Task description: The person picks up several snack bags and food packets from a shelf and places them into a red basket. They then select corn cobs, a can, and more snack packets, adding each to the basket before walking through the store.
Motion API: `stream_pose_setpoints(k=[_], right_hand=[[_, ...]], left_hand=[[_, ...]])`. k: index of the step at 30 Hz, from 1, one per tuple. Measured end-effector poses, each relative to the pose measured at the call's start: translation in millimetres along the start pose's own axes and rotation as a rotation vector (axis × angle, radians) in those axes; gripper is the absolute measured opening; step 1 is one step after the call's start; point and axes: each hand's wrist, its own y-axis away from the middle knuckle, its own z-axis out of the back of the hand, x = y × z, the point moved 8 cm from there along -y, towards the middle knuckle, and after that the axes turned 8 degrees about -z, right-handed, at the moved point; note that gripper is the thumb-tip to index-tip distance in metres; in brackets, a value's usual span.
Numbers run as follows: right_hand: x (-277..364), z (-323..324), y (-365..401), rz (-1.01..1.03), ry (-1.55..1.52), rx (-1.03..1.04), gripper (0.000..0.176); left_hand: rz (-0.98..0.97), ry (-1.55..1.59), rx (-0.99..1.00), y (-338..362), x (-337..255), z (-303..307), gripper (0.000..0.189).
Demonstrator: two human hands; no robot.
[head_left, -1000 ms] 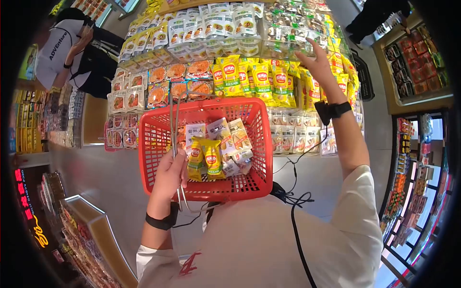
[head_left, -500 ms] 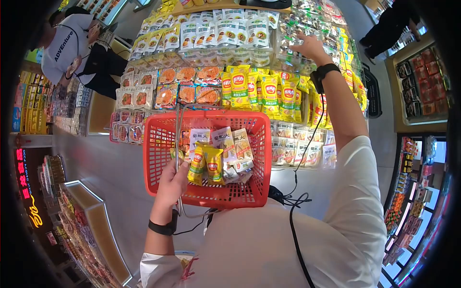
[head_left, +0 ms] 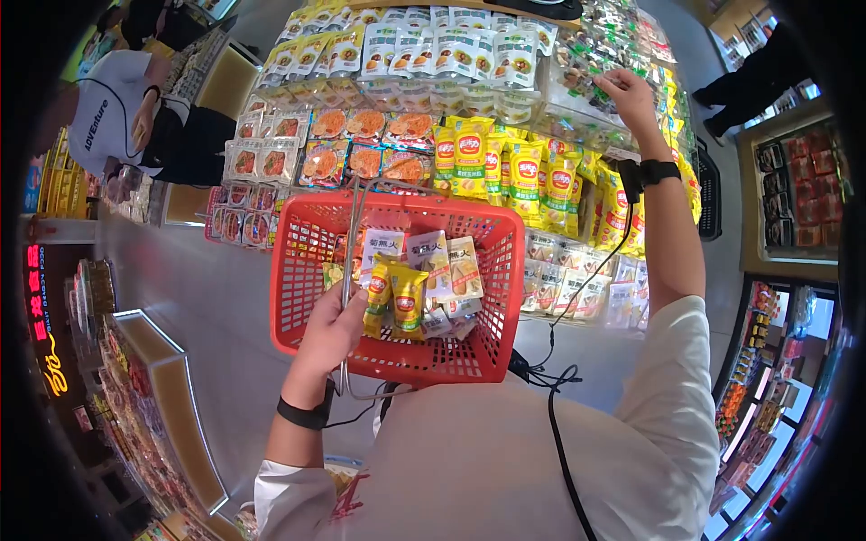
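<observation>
My left hand [head_left: 332,326] is closed around the wire handle [head_left: 348,270] of a red shopping basket [head_left: 512,298]. Inside the basket lie yellow snack packets [head_left: 408,302], white packets with dark lettering [head_left: 428,257] and several smaller packs partly hidden beneath them. Over a clear bin of small wrapped pieces [head_left: 577,77], with green and dark wrappers, is my right hand [head_left: 631,97]. Its thumb and fingers are drawn together at the tips; whatever is between them is too small to make out.
Stacked on the display ahead are white pouches [head_left: 456,52], orange-pictured packs [head_left: 365,126] and yellow bags [head_left: 526,176]. A person in a white shirt [head_left: 113,113] stands at the left, another in dark clothes [head_left: 753,77] at the right. A black cable [head_left: 559,451] hangs along my front.
My right hand has drawn back to the right over the bin, and its spread fingers have come together. My left hand keeps its hold on the handle. The view has shifted slightly.
</observation>
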Motion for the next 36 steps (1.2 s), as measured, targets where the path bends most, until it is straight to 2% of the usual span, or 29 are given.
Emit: stream_pose_setpoints(k=[2,4,8,9,11,13,16,18,20,23,26,27,30,33,36], right_hand=[[-12.6,13.3,-4.8,-0.034,-0.048,-0.045,0.027],[11.3,28.7,5.4,0.009,-0.186,-0.083,0.026],[59.3,36.8,56.4,0.087,-0.344,0.011,0.020],[79.9,31.2,77.2,0.145,-0.295,0.082,0.017],[109.6,7.8,122.0,0.140,-0.346,0.257,0.012],[121.1,-23.3,168.5,0.033,-0.399,0.432,0.012],[142.6,-68.9,234.1,0.023,-0.448,0.581,0.012],[137.7,-101.6,269.6,-0.140,-0.424,0.671,0.016],[116.2,-139.8,296.8,-0.212,-0.527,0.727,0.023],[130.5,-121.6,327.2,0.237,-0.063,0.241,0.039],[108.2,-105.3,360.3,0.037,0.022,0.086,0.050],[98.7,-101.4,377.0,0.052,0.113,0.011,0.057],[64.7,-127.3,438.9,-0.301,-0.405,0.120,0.065],[24.7,-146.3,497.8,-0.476,-0.399,-0.071,0.070],[-0.7,-152.4,520.2,-0.692,-0.370,-0.179,0.055]], left_hand=[[0.005,0.007,0.010,0.4,0.0,-1.2,0.016],[0.009,0.023,0.007,-0.2,-1.9,-2.3,0.015],[0.014,0.053,0.022,-0.3,0.0,-1.7,0.014],[0.015,0.034,0.022,0.4,-1.1,-2.3,0.014],[0.010,0.018,0.016,0.4,-0.6,-1.9,0.014],[0.000,-0.003,0.017,2.1,-1.5,-1.6,0.014],[-0.024,-0.025,0.018,3.2,-1.0,0.4,0.015],[-0.045,-0.039,0.013,5.6,-1.3,1.6,0.015],[-0.051,-0.026,0.027,7.6,5.5,5.6,0.015],[-0.073,-0.048,0.044,7.2,16.4,14.6,0.020],[-0.133,-0.060,0.107,12.8,16.5,15.1,0.021],[-0.153,-0.054,0.140,16.3,13.2,14.6,0.021],[-0.195,-0.068,0.252,13.5,19.4,17.7,0.022],[-0.201,0.007,0.417,13.8,23.9,16.7,0.018],[-0.207,0.308,0.581,15.4,23.0,16.0,0.015]])
